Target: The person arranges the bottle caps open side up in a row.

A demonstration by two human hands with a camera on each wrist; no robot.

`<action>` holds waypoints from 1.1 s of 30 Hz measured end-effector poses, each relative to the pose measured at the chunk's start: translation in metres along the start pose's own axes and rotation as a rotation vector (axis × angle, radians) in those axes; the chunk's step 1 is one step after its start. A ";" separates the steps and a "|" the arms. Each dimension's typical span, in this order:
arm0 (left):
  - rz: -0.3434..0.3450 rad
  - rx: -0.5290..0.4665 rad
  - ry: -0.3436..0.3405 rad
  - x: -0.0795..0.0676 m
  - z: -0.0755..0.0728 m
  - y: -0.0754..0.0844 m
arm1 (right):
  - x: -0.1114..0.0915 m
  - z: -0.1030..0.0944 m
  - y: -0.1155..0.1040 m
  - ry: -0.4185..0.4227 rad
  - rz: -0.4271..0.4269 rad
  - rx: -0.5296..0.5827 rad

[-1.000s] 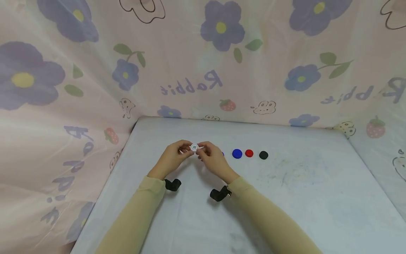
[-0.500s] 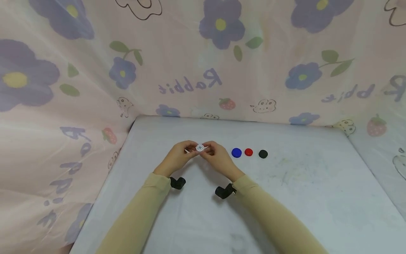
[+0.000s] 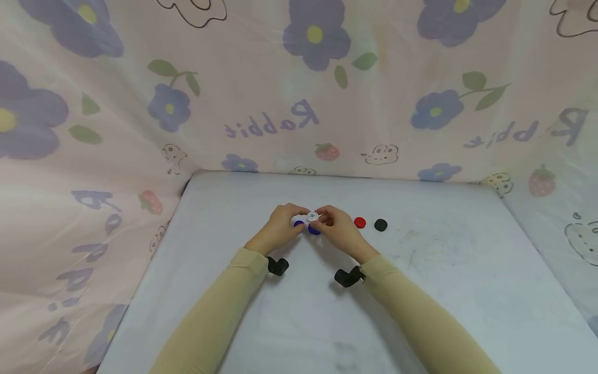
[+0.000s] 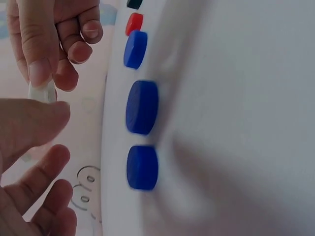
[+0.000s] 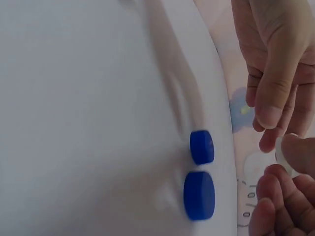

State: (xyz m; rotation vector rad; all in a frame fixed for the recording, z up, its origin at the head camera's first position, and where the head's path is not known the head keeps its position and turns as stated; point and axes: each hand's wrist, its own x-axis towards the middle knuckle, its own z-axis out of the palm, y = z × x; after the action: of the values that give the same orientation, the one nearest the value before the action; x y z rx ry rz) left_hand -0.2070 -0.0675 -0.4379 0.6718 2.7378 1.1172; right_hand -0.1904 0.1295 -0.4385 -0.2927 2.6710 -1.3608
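Note:
Both hands meet over the white table, a white round cap (image 3: 312, 216) with a grey square mark between their fingertips. My right hand (image 3: 343, 231) pinches it; in the right wrist view its thumb covers much of the white cap (image 5: 279, 149). From the other side, my left hand (image 3: 279, 228) holds at the cap's edge, and in the left wrist view the left thumb (image 4: 42, 120) lies right against it. Below the hands stand blue caps (image 3: 314, 229), partly hidden in the head view. The left wrist view shows them as a row of 3 blue caps (image 4: 142, 107).
To the right of the hands, a red cap (image 3: 359, 222) and a black cap (image 3: 380, 225) continue the row on the table (image 3: 444, 280). A curtain (image 3: 261, 78) printed with flowers stands along the back and sides. A black wrist camera (image 3: 348, 277) hangs below each sleeve.
Both hands have moved to the right with the white cap, from left of the visible blue caps to over them. The large blue cap now shows beneath the fingers.

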 end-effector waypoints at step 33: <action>-0.046 0.075 -0.176 0.034 0.049 -0.003 | -0.007 -0.009 0.049 0.000 0.062 -0.189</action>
State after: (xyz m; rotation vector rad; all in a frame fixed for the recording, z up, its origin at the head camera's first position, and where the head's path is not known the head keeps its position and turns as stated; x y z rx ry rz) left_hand -0.2261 -0.0230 -0.4738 0.6777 2.6416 0.9042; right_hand -0.1907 0.1666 -0.4723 -0.2267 2.7882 -1.0929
